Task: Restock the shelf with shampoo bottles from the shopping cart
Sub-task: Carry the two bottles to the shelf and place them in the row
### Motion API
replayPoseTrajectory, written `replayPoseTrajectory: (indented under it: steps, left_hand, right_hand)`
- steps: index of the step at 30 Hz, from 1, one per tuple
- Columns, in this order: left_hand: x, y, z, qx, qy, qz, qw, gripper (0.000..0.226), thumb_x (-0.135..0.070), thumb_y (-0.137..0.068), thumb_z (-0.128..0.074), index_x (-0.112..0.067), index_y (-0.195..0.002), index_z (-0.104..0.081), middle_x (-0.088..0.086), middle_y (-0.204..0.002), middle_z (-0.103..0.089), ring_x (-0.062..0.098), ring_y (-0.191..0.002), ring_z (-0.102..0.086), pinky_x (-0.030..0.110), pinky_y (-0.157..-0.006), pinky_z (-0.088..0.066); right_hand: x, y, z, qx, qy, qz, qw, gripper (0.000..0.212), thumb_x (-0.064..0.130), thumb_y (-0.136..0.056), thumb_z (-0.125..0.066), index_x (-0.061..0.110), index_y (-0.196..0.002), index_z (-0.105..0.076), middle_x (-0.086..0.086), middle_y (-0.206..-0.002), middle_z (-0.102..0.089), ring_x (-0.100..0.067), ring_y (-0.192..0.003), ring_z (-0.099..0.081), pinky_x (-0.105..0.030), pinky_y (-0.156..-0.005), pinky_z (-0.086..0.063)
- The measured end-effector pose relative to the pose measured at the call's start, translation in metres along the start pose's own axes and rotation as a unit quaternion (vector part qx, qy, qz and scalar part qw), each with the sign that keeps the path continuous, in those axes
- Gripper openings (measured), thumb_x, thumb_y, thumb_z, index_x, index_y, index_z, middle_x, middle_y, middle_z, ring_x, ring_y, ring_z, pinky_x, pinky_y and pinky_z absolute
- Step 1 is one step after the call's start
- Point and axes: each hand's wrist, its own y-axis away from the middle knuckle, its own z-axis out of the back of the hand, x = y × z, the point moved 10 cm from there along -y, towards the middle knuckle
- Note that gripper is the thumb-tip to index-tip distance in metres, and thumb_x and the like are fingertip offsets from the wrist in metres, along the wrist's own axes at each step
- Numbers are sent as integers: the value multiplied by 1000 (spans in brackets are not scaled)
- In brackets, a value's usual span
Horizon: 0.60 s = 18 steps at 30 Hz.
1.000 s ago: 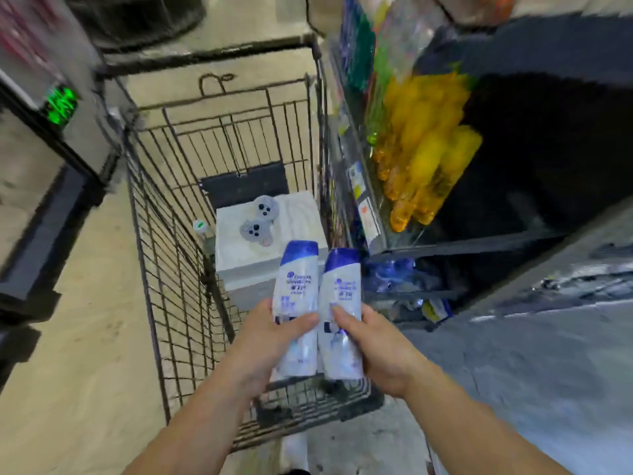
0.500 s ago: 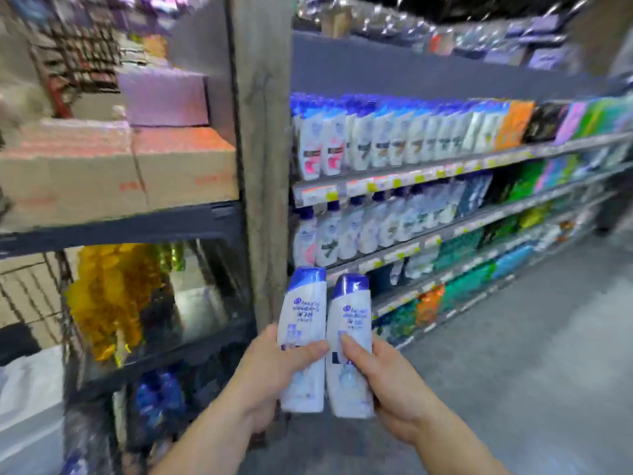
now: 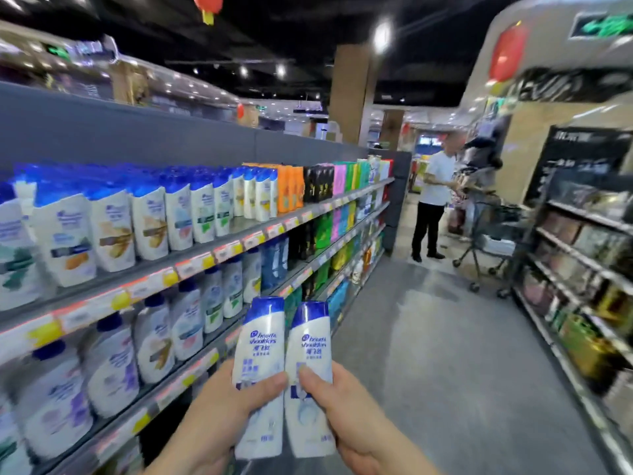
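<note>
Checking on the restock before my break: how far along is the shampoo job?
Partly done: the shelf already holds rows of white, blue-capped bottles. In hand: the left hand and right hand each grip one shampoo bottle, upright, side by side. Left: shelving both. The cart is out of view.

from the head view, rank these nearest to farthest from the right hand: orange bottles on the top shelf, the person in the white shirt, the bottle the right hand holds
1. Bottle gripped in the right hand, bottom centre.
2. Orange bottles, top shelf on the left, partway down the aisle.
3. Person in the white shirt, at the aisle's far end, right of the shelving.
</note>
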Motion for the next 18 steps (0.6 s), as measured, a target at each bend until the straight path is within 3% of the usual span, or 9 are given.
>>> replayPoseTrajectory:
  steps: [4, 9, 15, 18]
  left_hand:
    - [-23, -94, -20, 5, -23, -9, 1000, 49, -7, -58, -85, -5, -106, -73, 23, -102, -77, 45, -95, -73, 65, -94, -51]
    - [-42, -183, -17, -30, -45, -28, 998, 42, -8, -70, -78, -8, -112, -69, 19, -103, -78, 42, -94, -74, 63, -91, -53]
    - [-58, -268, 9, -132, -34, -61, 989, 37, -2, -76, -76, -8, -112, -68, 19, -104, -78, 42, -95, -73, 60, -89, -55]
    - [-72, -299, 14, -183, -31, -85, 979, 42, -8, -69, -80, -8, -110, -70, 19, -104, -78, 41, -96, -73, 62, -93, -53]
  right_hand:
    - [36, -82, 36, -5, -5, 17, 1000, 36, 23, -84, -66, 9, -117, -64, -18, -113, -73, -39, -108, -67, -58, -98, -48]
    - [55, -182, 50, 38, -24, 19, 999, 43, 27, -82, -67, 10, -121, -60, -19, -116, -71, -40, -108, -67, -62, -97, -47]
    - [65, -301, 41, 147, -19, -7, 989, 39, 29, -85, -66, 13, -120, -61, -18, -116, -71, -39, -108, -67, -63, -97, -47]
    - [74, -348, 32, 218, -4, -35, 975, 38, 25, -89, -65, 14, -125, -58, -16, -119, -71, -36, -110, -67, -59, -99, -47]
